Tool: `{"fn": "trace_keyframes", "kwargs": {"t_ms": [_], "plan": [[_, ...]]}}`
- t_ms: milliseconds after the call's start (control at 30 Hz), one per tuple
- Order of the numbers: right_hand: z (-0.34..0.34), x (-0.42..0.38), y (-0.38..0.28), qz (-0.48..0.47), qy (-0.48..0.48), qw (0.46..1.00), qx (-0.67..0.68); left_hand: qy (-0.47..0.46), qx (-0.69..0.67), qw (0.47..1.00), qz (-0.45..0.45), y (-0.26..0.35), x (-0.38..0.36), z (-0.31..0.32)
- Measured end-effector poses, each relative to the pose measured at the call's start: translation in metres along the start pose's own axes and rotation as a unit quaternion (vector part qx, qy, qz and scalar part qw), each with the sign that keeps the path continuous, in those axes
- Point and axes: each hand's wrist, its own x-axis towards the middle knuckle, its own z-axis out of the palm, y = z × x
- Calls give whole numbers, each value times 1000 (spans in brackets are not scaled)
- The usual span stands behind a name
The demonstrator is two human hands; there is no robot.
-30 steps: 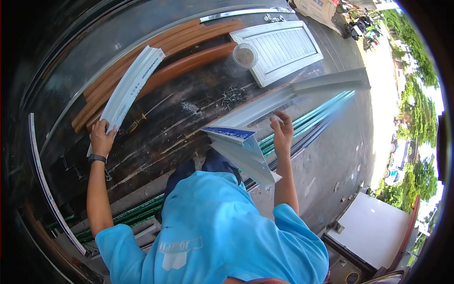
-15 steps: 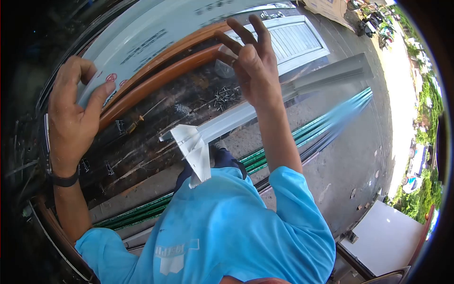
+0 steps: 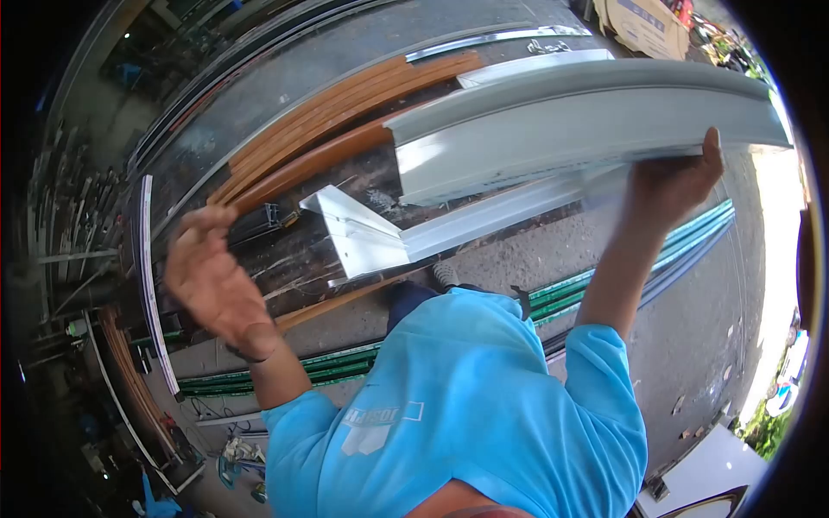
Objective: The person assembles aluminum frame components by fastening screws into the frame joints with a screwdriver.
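My right hand grips the lower edge of a long pale grey profile toward its right end, thumb up against it; the other fingers are hidden. The profile is raised over the bench, its cut left end free. My left hand is apart from it, blurred, with fingers spread and nothing in them. Just beyond the left fingertips are the ends of brown wood-coloured profiles. A white angled metal piece lies in front of my body, joined to or touching a long white profile.
Green-wrapped bars lie low beside my body. An upright white strip stands at left, near racks of offcuts. A cardboard sheet lies at the far right, and a white board is at lower right.
The view has shifted. My left hand has let go of the film-covered panel's left end. My right hand, open before, now grips a long pale profile farther right.
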Motion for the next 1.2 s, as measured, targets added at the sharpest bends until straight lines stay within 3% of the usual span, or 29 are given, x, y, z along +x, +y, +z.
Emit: {"fn": "trace_keyframes", "kwargs": {"t_ms": [33, 100, 167, 267, 367, 467, 667, 767, 967, 1033, 1133, 1200], "plan": [[-5, 3, -2, 19, 2, 1000, 15, -4, -17, 998, -68, -1, -11, 17], [-8, -1, -2, 52, 19, 997, 48, -108, -12, 991, -74, -11, -27, 34], [-12, -5, 4, 58, 35, 996, 65, -151, -41, 983, -94, -8, -29, 47], [-17, -16, 11, 79, 69, 991, 84, -134, -107, 981, -87, -5, -28, 61], [-18, -27, 14, 80, 87, 990, 77, -96, -125, 969, -189, 1, -31, 65], [-30, -26, 15, 90, 85, 987, 98, -135, -127, 964, -190, 1, -27, 60], [-44, -26, 12, 73, 58, 992, 80, -103, -160, 956, -222, 2, -27, 62], [-49, -27, 14, 74, 20, 988, 132, -101, -151, 960, -215, 2, -28, 62], [-44, 11, -6, 79, -149, 968, 186, -111, -130, 971, -169, -1, -18, 52], [-7, 26, -34, 105, -280, 935, 191, -35, -102, 971, -215, 15, 13, 46], [57, 42, -65, 77, -516, 852, -28, -31, 75, 996, 41, 19, 71, 26], [99, 40, -80, -7, -640, 740, -210, -102, 273, 934, 207, 53, 118, 22]]}}
